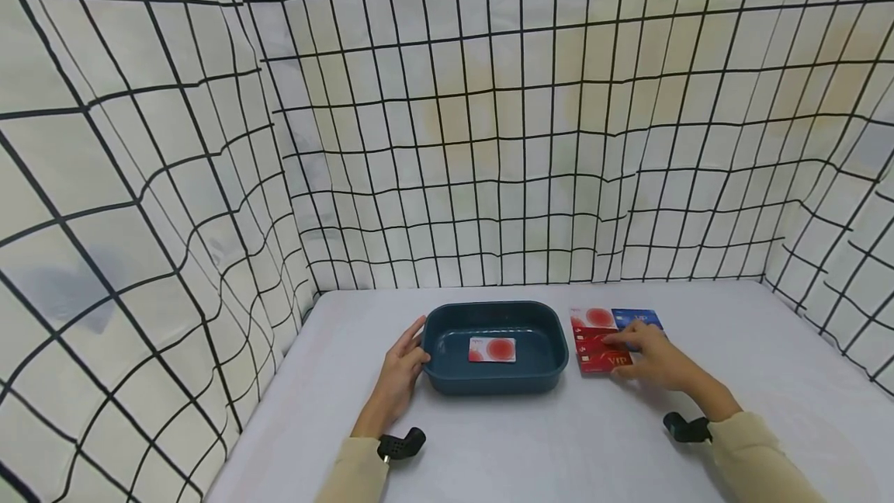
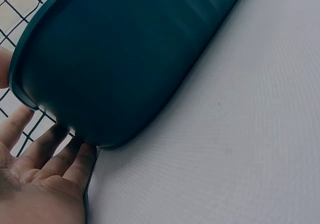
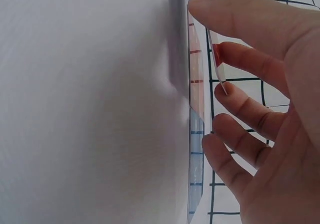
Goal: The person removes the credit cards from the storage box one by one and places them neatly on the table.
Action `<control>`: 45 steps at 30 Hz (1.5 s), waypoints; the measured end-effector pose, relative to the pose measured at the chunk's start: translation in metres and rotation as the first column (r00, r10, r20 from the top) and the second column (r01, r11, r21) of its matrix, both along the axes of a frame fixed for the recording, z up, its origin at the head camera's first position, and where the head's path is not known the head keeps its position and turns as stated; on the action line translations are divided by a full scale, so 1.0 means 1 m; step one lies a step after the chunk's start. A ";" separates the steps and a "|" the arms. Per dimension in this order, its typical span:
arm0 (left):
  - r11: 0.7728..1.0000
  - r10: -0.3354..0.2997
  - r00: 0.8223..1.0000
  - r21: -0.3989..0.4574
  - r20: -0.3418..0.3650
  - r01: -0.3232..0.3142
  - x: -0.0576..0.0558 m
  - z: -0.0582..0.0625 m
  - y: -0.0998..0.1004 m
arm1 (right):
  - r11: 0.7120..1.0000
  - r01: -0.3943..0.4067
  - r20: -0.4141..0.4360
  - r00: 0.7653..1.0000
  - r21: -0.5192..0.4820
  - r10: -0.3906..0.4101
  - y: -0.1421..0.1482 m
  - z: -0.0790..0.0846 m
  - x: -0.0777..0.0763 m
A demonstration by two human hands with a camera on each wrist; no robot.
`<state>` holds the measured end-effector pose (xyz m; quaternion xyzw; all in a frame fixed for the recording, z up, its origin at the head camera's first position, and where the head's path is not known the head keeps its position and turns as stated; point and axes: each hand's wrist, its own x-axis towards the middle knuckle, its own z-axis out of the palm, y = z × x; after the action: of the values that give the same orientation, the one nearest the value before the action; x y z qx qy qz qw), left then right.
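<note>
A dark teal plastic container (image 1: 494,388) stands on the table with one white and red card (image 1: 492,349) lying inside. My left hand (image 1: 400,379) grips the container's left end, thumb at the rim and fingers along the outer wall (image 2: 100,98). To the right of the container lie a white and red card (image 1: 592,318), a blue VIP card (image 1: 632,315) and red cards, the nearest a red VIP card (image 1: 595,362). Over these is my right hand (image 1: 653,355), its thumb and fingertips at the edges of the red VIP card. One card (image 3: 218,58) stands tilted at the fingertips in the right wrist view.
The table (image 1: 503,441) has a white cover. A white cloth with a black grid (image 1: 447,138) rises behind it and along both sides. A black wrist camera (image 1: 401,443) sits on the left wrist, another wrist camera (image 1: 686,428) on the right.
</note>
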<state>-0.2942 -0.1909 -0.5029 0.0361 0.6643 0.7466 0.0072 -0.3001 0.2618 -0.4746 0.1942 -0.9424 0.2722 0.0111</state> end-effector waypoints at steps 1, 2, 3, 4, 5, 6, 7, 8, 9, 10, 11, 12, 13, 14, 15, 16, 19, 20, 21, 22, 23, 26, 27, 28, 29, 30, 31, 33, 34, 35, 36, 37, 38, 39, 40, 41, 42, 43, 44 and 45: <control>1.000 0.000 1.000 0.000 -0.001 0.000 0.000 0.000 0.000 | 1.000 0.007 0.004 1.000 0.003 -0.007 -0.001 0.000 0.001; 1.000 0.000 1.000 -0.003 -0.002 0.000 0.000 0.000 0.000 | 1.000 0.013 0.008 1.000 0.003 -0.013 -0.001 0.000 0.001; 1.000 0.001 1.000 -0.001 0.000 -0.001 0.000 0.000 0.000 | 1.000 0.019 0.013 1.000 0.002 -0.019 -0.002 -0.001 0.001; 1.000 0.001 1.000 -0.003 0.000 -0.001 0.000 0.001 0.000 | 1.000 0.026 0.016 1.000 0.002 -0.026 -0.002 -0.001 0.002; 1.000 0.000 1.000 -0.006 0.000 0.000 0.000 0.001 0.000 | 1.000 0.031 0.019 0.999 0.000 -0.031 -0.002 -0.002 0.002; 1.000 -0.003 1.000 -0.005 -0.002 0.003 0.000 0.001 0.000 | 0.999 0.034 0.022 0.999 0.000 -0.034 -0.002 -0.002 0.002; 1.000 -0.006 1.000 -0.003 -0.001 0.006 0.000 0.001 0.000 | 0.999 0.039 0.025 0.999 0.003 -0.039 -0.002 -0.002 0.002; 1.000 -0.009 1.000 -0.002 -0.003 0.009 0.000 0.001 0.000 | 0.999 0.042 0.026 0.999 0.006 -0.042 -0.002 -0.003 0.002; 1.000 -0.012 1.000 0.002 -0.003 0.012 0.000 0.001 0.000 | 0.999 0.046 0.025 0.999 0.009 -0.046 -0.002 -0.003 0.001; 1.000 -0.015 1.000 0.005 -0.004 0.015 0.001 0.001 0.000 | 0.999 0.048 0.023 0.999 0.013 -0.049 -0.002 -0.004 0.001; 1.000 -0.018 1.000 0.008 -0.005 0.018 0.001 0.001 0.000 | 0.999 0.049 0.020 0.999 0.017 -0.049 -0.002 -0.004 0.001; 1.000 -0.020 1.000 0.014 -0.004 0.020 0.001 0.001 0.000 | 0.999 0.049 0.018 0.999 0.019 -0.049 -0.002 -0.005 0.001; 1.000 -0.020 1.000 0.013 -0.004 0.021 0.001 0.001 -0.001 | 0.999 0.051 0.016 0.999 0.020 -0.051 -0.002 -0.005 0.001; 1.000 -0.020 1.000 0.013 -0.005 0.020 0.001 0.001 -0.001 | 0.998 0.052 0.013 0.999 0.019 -0.052 -0.002 -0.006 0.000; 1.000 -0.020 1.000 0.011 -0.006 0.020 0.001 0.001 0.000 | 0.998 0.052 0.013 0.999 0.019 -0.052 -0.002 -0.006 0.000; 1.000 -0.018 1.000 0.014 -0.003 0.018 0.000 0.001 0.000 | 0.999 0.050 0.012 0.999 0.019 -0.050 -0.001 -0.006 0.000; 1.000 -0.014 1.000 0.018 0.003 0.014 0.000 0.000 0.001 | 0.998 0.054 0.019 0.998 0.027 -0.055 0.000 -0.006 0.001; 1.000 -0.015 1.000 0.019 0.005 0.015 0.000 0.000 0.001 | 0.998 0.058 0.020 0.998 0.035 -0.058 0.000 -0.006 0.001; 1.000 -0.016 1.000 0.020 0.006 0.016 0.000 -0.001 0.001 | 0.997 0.059 0.022 0.998 0.042 -0.060 0.001 -0.006 0.001; 1.000 -0.018 1.000 0.023 0.010 0.018 0.000 -0.001 0.002 | 0.997 0.063 0.023 0.998 0.051 -0.064 0.001 -0.006 0.001; 1.000 -0.020 1.000 0.024 0.011 0.020 0.000 -0.001 0.002 | 0.996 0.068 0.025 0.997 0.058 -0.069 0.002 -0.006 0.002; 0.999 -0.026 1.000 0.020 0.002 0.026 0.000 -0.001 0.003 | 0.995 0.072 0.025 0.997 0.070 -0.074 0.002 -0.006 0.002; 0.999 -0.025 1.000 0.022 0.001 0.025 0.000 -0.001 0.003 | 0.995 0.071 0.026 0.997 0.069 -0.073 0.002 -0.006 0.002; 0.999 -0.024 1.000 0.023 0.001 0.024 -0.001 -0.001 0.003 | 0.995 0.072 0.025 0.997 0.069 -0.073 0.002 -0.006 0.002; 0.999 -0.023 1.000 0.023 0.000 0.023 -0.001 -0.001 0.003 | 0.995 0.069 0.024 0.997 0.067 -0.071 0.002 -0.007 0.002; 1.000 -0.023 1.000 0.020 -0.003 0.023 0.000 -0.001 0.002 | 0.995 0.068 0.024 0.997 0.066 -0.070 0.002 -0.007 0.002; 1.000 -0.022 1.000 0.020 -0.002 0.022 -0.001 -0.001 0.002 | 0.996 0.066 0.024 0.997 0.066 -0.067 0.002 -0.007 0.002; 1.000 -0.021 1.000 0.020 0.002 0.021 -0.001 0.000 0.002 | 0.996 0.065 0.023 0.998 0.068 -0.066 0.002 -0.007 0.001; 1.000 -0.022 1.000 0.017 0.002 0.022 -0.001 0.000 0.002 | 0.996 0.067 0.022 0.997 0.067 -0.068 0.002 -0.007 0.001; 1.000 -0.022 1.000 0.015 0.003 0.022 0.000 0.000 0.002 | 0.996 0.067 0.022 0.997 0.065 -0.069 0.002 -0.007 0.002; 1.000 -0.023 1.000 0.014 0.001 0.023 0.000 0.000 0.002 | 0.996 0.069 0.022 0.997 0.064 -0.071 0.002 -0.007 0.002; 1.000 -0.021 1.000 0.014 0.003 0.021 0.000 0.000 0.001 | 0.996 0.065 0.019 0.998 0.063 -0.066 0.002 -0.007 0.002; 1.000 -0.019 1.000 0.013 0.002 0.019 0.000 0.000 0.001 | 0.996 0.066 0.021 0.998 0.060 -0.068 0.001 -0.007 0.002; 1.000 -0.017 1.000 0.014 0.004 0.017 0.000 0.000 0.001 | 0.996 0.065 0.021 0.998 0.059 -0.067 0.001 -0.007 0.002; 1.000 -0.015 1.000 0.014 0.002 0.015 0.000 0.000 0.001 | 0.996 0.066 0.022 0.997 0.057 -0.068 0.001 -0.007 0.001; 1.000 -0.013 1.000 0.015 0.004 0.013 0.000 0.000 0.000 | 0.996 0.064 0.023 0.998 0.056 -0.065 0.000 -0.007 0.001; 1.000 -0.012 1.000 0.015 0.004 0.012 0.000 0.000 0.000 | 0.997 0.061 0.023 0.998 0.056 -0.062 0.000 -0.007 0.001; 1.000 -0.010 1.000 0.017 0.007 0.010 0.000 0.000 -0.001 | 0.997 0.057 0.022 0.998 0.056 -0.059 0.000 -0.007 0.001; 1.000 -0.010 1.000 0.017 0.008 0.010 -0.001 -0.001 -0.001 | 0.997 0.060 0.024 0.998 0.056 -0.061 -0.001 -0.007 0.001; 1.000 -0.010 1.000 0.018 0.010 0.010 -0.001 -0.001 -0.001 | 0.997 0.056 0.020 0.998 0.058 -0.057 -0.001 -0.007 0.001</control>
<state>-0.2951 -0.1918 -0.5036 0.0358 0.6573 0.7527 0.0139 -0.2989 0.2611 -0.4820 0.1646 -0.9550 0.2469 0.0030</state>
